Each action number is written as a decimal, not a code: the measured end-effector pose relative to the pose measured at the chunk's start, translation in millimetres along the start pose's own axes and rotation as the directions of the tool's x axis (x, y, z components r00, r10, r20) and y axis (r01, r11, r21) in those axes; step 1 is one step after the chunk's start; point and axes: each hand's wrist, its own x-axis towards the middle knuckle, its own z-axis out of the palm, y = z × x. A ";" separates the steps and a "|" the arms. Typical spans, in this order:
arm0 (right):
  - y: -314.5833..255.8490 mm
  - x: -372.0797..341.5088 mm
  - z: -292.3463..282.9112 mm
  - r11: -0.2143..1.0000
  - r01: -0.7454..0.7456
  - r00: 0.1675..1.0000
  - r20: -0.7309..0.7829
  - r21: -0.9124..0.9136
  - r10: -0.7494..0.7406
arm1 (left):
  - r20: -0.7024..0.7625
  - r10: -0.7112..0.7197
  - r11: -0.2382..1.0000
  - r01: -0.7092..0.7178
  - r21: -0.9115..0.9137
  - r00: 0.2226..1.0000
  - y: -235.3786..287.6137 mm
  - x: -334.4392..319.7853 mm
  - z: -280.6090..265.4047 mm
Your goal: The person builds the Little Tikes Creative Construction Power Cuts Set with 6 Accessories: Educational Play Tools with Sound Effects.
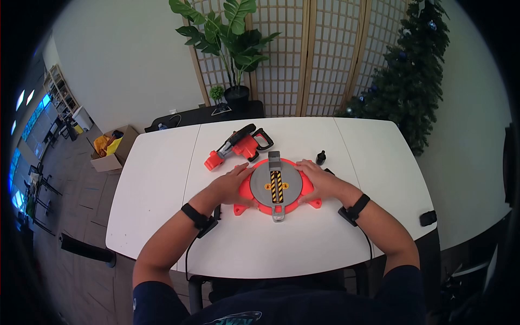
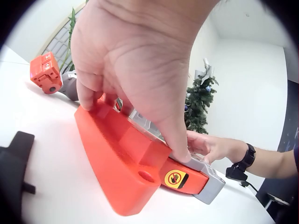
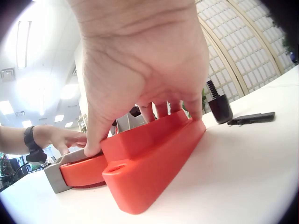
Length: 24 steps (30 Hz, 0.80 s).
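Note:
A round red-and-grey toy base (image 1: 261,187) lies flat on the white table. It has red feet at its sides, a grey disc on top and a black-and-yellow striped strip across the middle. My left hand (image 1: 230,187) grips its left side, with the thumb at the front and the fingers towards the back. On the opposite side, my right hand (image 1: 323,181) holds the red edge (image 3: 140,154) in the same spread grip. Some fingertips are hidden behind the red side in both wrist views.
Behind the base lies a red, grey and black toy (image 1: 246,145) with a loop handle. A small black piece with a threaded stem (image 3: 219,109) stands at the right, beside a flat black piece (image 3: 252,118). Another black part (image 2: 16,163) lies left. A dark object (image 1: 428,218) sits at the right edge.

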 end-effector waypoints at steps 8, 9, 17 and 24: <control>-0.2 -5.5 -0.1 0.997 0.060 0.998 0.023 -0.053 -0.059 | 0.000 0.011 1.000 -0.011 -0.011 1.000 2.5 -7.4 -0.1; 0.3 -5.5 -0.1 0.997 0.060 0.998 0.023 -0.052 -0.059 | 0.001 0.010 1.000 -0.010 -0.012 1.000 2.5 -7.9 -0.4; -2.8 -2.8 -5.1 0.998 0.066 0.997 0.041 -0.024 -0.065 | -0.067 0.040 0.998 -0.043 -0.045 0.997 -0.4 -7.5 1.2; 0.3 -1.4 -1.9 0.996 0.061 0.998 0.032 -0.063 -0.059 | -0.109 0.050 0.998 -0.055 -0.035 0.993 -5.2 -5.8 5.1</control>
